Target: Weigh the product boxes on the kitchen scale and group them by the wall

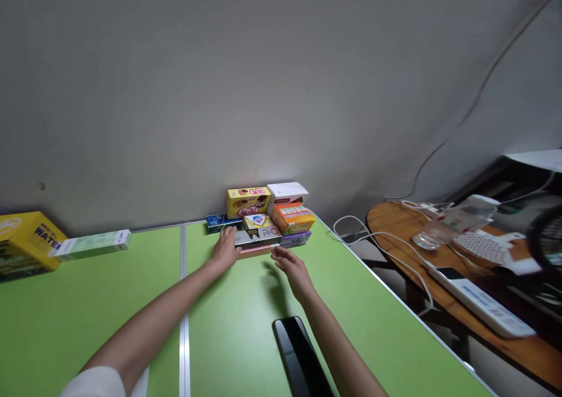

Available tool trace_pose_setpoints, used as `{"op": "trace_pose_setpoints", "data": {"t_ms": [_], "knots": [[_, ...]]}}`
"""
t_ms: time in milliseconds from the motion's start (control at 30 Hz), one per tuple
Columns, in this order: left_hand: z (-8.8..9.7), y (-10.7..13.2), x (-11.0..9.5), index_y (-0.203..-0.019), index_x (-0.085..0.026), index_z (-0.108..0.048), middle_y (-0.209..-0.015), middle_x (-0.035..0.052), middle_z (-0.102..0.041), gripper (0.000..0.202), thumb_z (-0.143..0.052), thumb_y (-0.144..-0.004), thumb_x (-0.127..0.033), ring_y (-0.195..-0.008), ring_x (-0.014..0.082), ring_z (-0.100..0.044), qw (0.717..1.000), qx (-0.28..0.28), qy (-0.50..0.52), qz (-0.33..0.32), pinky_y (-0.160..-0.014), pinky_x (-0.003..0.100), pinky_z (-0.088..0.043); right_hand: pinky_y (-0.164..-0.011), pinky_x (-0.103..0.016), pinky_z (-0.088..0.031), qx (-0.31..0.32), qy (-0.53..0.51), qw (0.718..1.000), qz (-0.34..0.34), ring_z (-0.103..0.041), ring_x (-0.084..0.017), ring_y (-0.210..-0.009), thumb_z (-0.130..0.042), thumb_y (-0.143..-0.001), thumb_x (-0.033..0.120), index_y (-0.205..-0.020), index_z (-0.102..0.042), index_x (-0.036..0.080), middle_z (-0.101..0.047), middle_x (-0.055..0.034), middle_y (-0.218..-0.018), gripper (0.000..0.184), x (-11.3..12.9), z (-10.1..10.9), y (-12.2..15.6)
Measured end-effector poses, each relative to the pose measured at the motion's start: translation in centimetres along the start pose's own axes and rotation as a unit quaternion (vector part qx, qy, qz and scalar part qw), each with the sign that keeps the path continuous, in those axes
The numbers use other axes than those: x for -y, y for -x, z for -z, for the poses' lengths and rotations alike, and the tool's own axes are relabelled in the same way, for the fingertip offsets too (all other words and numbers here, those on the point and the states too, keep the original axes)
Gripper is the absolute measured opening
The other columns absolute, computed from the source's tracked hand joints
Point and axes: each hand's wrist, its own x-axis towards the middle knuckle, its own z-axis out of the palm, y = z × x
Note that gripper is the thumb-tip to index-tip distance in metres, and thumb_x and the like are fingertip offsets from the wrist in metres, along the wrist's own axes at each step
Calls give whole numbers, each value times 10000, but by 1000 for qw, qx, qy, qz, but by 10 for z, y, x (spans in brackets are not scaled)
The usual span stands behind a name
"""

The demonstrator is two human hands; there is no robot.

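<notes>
Black phone [299, 350] nearest; silver box [253, 239] beside left hand [225, 250], grip unclear; just beyond right hand [295, 273], unclasped.

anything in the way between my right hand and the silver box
Nothing visible blocks the right hand from the right end of the silver box. A pinkish box shows low along its front, and the black phone lies nearer you, out of that path.

A: Vantage?
B: Head-worn, above the near side of the green table [232, 338], facing forward and slightly down.
A: Range?
B: Tabletop close below; stacked boxes [259, 221] farther, at its far edge; wall [246, 92] behind it.
</notes>
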Motion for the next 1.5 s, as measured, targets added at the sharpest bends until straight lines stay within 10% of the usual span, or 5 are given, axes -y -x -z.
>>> {"op": "trace_pose_setpoints", "data": {"t_ms": [267, 700, 1000, 1300, 1500], "knots": [[40, 37, -6, -1096, -179, -600, -1190, 107, -564, 468, -650, -651, -45, -1200, 300, -447, 998, 18, -44, -35, -1058, 412, -323, -821, -423, -515, -19, 39, 998, 44, -645, -253, -906, -679, -603, 398, -1088, -621, 174, -662, -136, -1116, 538, -1, 2, 23], [222, 283, 38, -1150, -284, -610, -1239, 37, -579, 472, -655, -699, -155, -1163, 283, -518, 995, 13, -61, 75, -1024, 418, -406, -749, -330, -505, 347, 249, 887, 178, -573, -214, -870, -575, -820, 288, -1303, -434, 263, -592, -72, -1054, 504, 30, -94, 201], [234, 333, 106, -1209, -258, -591, -1257, 55, -574, 537, -621, -703, -82, -1196, 259, -506, 994, -30, -33, 101, -1085, 432, -370, -934, -395, -439, 384, 273, 871, 142, -531, -254, -1084, -567, -764, 170, -1162, -524, 216, -574, -88, -1164, 402, -8, -157, 227], [249, 356, 127, -1484, -289, -186, -1574, 41, -176, 816, -613, -792, -218, -1426, 298, -197, 984, 34, -103, 143, -1140, 498, -259, -977, -448, -433, 356, 316, 874, 93, -536, -259, -1154, -587, -797, 303, -1327, -392, 231, -535, -114, -1287, 569, -18, -134, 229], [276, 376, 146, -1451, -222, -263, -1503, 104, -340, 697, -558, -821, -246, -1372, 268, -332, 976, 14, -184, 113, -1128, 450, -286, -881, -435, -501, 324, 318, 885, 106, -609, -260, -1046, -581, -816, 429, -1223, -490, 253, -573, -113, -1243, 453, -1, -116, 226]]}}
